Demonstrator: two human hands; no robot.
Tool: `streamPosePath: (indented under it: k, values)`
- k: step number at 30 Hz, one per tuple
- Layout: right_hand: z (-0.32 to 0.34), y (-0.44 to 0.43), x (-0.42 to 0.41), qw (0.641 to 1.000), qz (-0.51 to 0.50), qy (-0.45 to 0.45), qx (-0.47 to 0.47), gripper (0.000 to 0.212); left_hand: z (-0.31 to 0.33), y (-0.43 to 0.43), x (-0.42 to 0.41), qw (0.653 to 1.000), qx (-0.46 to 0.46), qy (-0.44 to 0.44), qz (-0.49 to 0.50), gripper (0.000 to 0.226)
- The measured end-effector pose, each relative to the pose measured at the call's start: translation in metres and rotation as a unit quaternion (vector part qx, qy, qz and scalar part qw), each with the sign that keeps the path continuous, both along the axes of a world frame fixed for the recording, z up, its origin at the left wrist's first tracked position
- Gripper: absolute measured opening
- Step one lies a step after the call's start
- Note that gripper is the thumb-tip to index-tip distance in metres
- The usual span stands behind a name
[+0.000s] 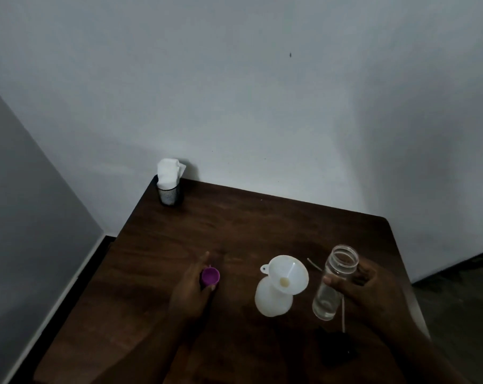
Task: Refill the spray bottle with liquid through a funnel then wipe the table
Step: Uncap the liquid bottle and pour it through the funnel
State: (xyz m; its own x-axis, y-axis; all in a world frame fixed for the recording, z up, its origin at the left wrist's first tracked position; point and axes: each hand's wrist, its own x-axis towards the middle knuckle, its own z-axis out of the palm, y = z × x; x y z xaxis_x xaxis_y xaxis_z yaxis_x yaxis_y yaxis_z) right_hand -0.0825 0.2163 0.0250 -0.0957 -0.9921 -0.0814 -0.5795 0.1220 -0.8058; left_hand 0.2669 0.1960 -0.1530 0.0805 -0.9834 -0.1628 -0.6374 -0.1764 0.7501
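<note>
A white spray bottle (272, 299) without its sprayer stands on the dark wooden table (207, 223), with a white funnel (288, 273) set in its neck. My right hand (365, 289) is shut on a clear open-topped bottle (336, 281) holding clear liquid, just right of the funnel. My left hand (192, 289) holds a small purple cap (210, 276) over the table, left of the spray bottle. A dark sprayer head (336, 347) with its thin tube (343, 314) lies near the table's front, partly hidden in shadow.
A black mesh holder (169, 194) with white tissues (168, 171) stands at the table's far left corner against the white wall. The floor drops away past the table's left and right edges.
</note>
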Motion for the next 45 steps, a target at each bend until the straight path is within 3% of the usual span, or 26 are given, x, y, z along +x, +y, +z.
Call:
streamPosePath:
  k: [6, 12, 15, 17, 18, 22, 25, 27, 31, 37, 45]
  values:
    - [-0.001, 0.004, 0.001, 1.000, -0.003, 0.007, 0.030, 0.047, -0.009, -0.003, 0.002, 0.993, -0.022, -0.117, -0.007, 0.091]
    - [-0.004, 0.002, 0.002, 0.999, -0.027, 0.000, 0.035, 0.053, -0.003, -0.007, -0.001, 0.983, 0.030, -0.178, -0.025, 0.094]
    - [-0.010, 0.003, -0.001, 0.999, -0.036, 0.000, 0.016, 0.057, 0.020, -0.004, -0.015, 0.989, -0.022, -0.146, -0.012, 0.055]
    - [-0.016, 0.004, -0.005, 0.999, -0.032, 0.004, 0.018, 0.061, 0.042, -0.001, -0.030, 0.993, -0.092, -0.073, -0.033, 0.013]
    - [-0.019, 0.004, -0.007, 0.999, -0.028, 0.014, 0.016, 0.063, 0.054, 0.002, -0.040, 0.994, -0.103, -0.019, -0.041, 0.004]
    - [-0.025, 0.005, -0.013, 0.999, 0.002, 0.051, -0.003, 0.070, 0.094, 0.009, -0.080, 0.983, -0.043, 0.177, -0.002, 0.030]
    - [-0.023, 0.006, -0.014, 0.996, 0.028, 0.088, -0.021, 0.062, 0.116, 0.009, -0.100, 0.968, -0.003, 0.245, 0.044, 0.036]
    - [-0.022, 0.006, -0.016, 0.988, 0.063, 0.136, -0.034, 0.055, 0.121, 0.007, -0.106, 0.970, 0.020, 0.237, 0.052, 0.036]
    - [-0.026, 0.002, -0.018, 0.965, 0.113, 0.231, -0.047, 0.062, 0.121, 0.005, -0.110, 0.976, 0.018, 0.215, 0.024, 0.034]
    - [-0.022, -0.003, -0.016, 0.941, 0.155, 0.296, -0.054, 0.061, 0.115, 0.003, -0.106, 0.989, 0.011, 0.148, -0.001, 0.032]
    - [-0.011, -0.006, -0.014, 0.914, 0.189, 0.352, -0.063, 0.065, 0.117, 0.008, -0.112, 0.985, -0.001, 0.174, 0.016, 0.031]
